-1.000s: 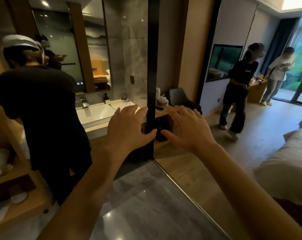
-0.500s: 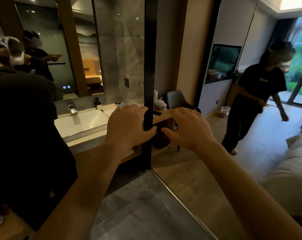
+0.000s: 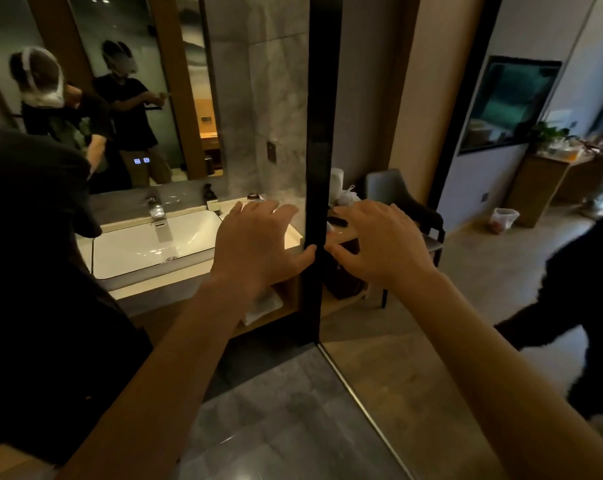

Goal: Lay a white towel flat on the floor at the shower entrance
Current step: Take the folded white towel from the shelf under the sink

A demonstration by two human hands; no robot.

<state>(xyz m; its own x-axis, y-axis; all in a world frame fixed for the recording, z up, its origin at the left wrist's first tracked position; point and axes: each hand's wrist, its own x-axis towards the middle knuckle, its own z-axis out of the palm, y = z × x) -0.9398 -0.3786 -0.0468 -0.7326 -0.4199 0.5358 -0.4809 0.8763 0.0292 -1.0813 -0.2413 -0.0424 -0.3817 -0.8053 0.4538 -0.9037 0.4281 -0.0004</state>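
My left hand (image 3: 255, 247) and my right hand (image 3: 379, 244) are stretched out in front of me at chest height, fingers spread and relaxed, holding nothing. They hover on either side of a black vertical frame post (image 3: 322, 133). A folded white towel (image 3: 263, 306) lies on the wooden shelf under the sink counter, partly hidden behind my left wrist. The grey tiled floor (image 3: 286, 410) lies below my arms.
A person in black (image 3: 33, 271) stands close at my left by the white sink (image 3: 147, 244). Another person in black (image 3: 577, 306) is at the right edge on the wooden floor. A grey chair (image 3: 397, 199) and a bin (image 3: 504, 220) stand beyond the post.
My view has shifted left and nearer the sink. The person on the right has walked closer, toward the right edge. Both hands stay spread and empty by the post.
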